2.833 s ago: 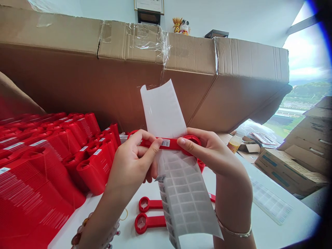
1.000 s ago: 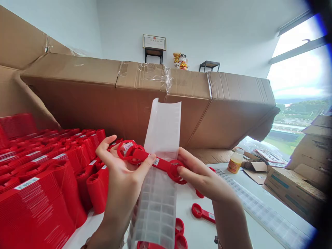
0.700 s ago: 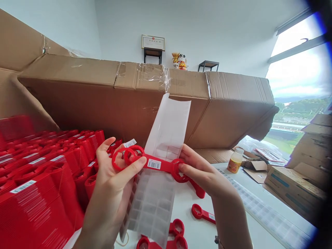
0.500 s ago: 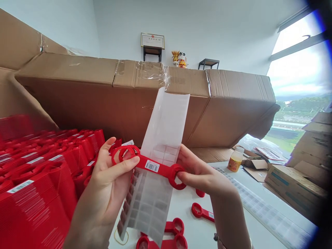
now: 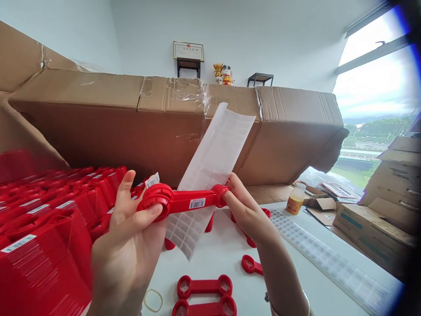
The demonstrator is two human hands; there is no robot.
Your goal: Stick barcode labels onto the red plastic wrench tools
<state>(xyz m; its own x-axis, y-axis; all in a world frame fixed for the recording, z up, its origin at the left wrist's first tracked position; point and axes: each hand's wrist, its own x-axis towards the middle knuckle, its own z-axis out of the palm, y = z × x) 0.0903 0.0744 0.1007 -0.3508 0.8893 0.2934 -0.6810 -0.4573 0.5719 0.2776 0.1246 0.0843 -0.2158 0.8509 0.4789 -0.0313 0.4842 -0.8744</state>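
My left hand (image 5: 131,237) grips the larger ring end of a red plastic bar with a ring at each end (image 5: 184,202), thumb on top. A white barcode label (image 5: 197,203) lies on its middle. My right hand (image 5: 250,210) pinches the smaller ring end. Behind the bar slants a translucent sheet of label backing (image 5: 223,140), its lower part marked with a grid; how it is held is hidden. Another barcode label (image 5: 152,181) sticks up behind the left ring; I cannot tell what it is attached to.
Stacked red pieces (image 5: 42,259) fill the left side. Loose red bars (image 5: 205,286) and a rubber band (image 5: 153,300) lie on the white table (image 5: 197,263). At right are a label sheet (image 5: 322,254), a bottle (image 5: 296,199) and boxes (image 5: 371,228). Cardboard (image 5: 164,140) stands behind.
The red bar has turned from sloping down rightward to nearly level, its right end raised. The backing sheet has tilted further right and risen, uncovering more loose bars below.
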